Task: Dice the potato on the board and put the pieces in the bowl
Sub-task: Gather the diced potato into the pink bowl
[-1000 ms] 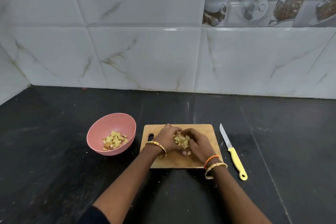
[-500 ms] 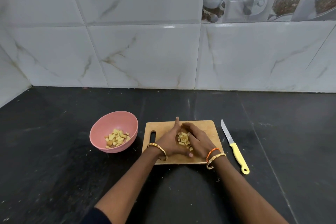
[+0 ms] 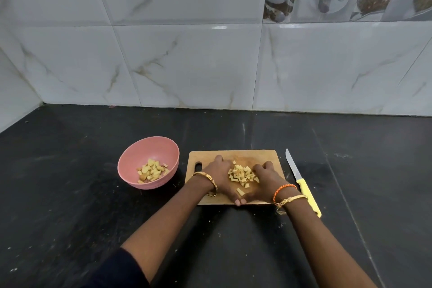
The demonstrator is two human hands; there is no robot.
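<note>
Potato pieces [image 3: 243, 174] sit heaped on the board [image 3: 233, 155]; I see left hand [image 3: 219, 176] and right hand [image 3: 265, 179] cupping them, fingers pressed together, thumbs touching.

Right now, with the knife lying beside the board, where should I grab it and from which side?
Take the knife by its yellow handle, coming from the near right. The handle end points toward you, the blade points toward the wall, and the cutting board blocks its left.
</note>
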